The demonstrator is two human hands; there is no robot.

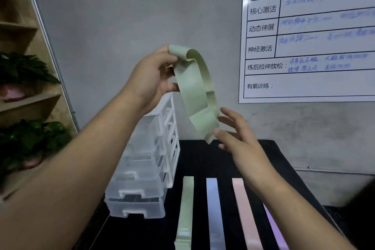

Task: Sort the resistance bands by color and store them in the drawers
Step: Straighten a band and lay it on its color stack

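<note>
Folding a green band [194, 91] in the air above the black table [213, 158]: the left hand [154, 79] grips its upper end, thumb and fingers curled round the strip. The band hangs in loose folds towards the right hand [241, 138], whose fingers are spread and straight; thumb tip at the lowest fold, contact uncertain. Judged step: gathering this band small enough for a drawer. The next move calls for the right hand to take the lower end, then a freed hand to pull a drawer out. Drawer unit [146, 168] at table's left, drawers apparently pushed in; translucent walls show no colour inside. Lying flat, side by side: second green band [185, 209], blue band [215, 209], pink band [244, 209], purple band [274, 229].
</note>
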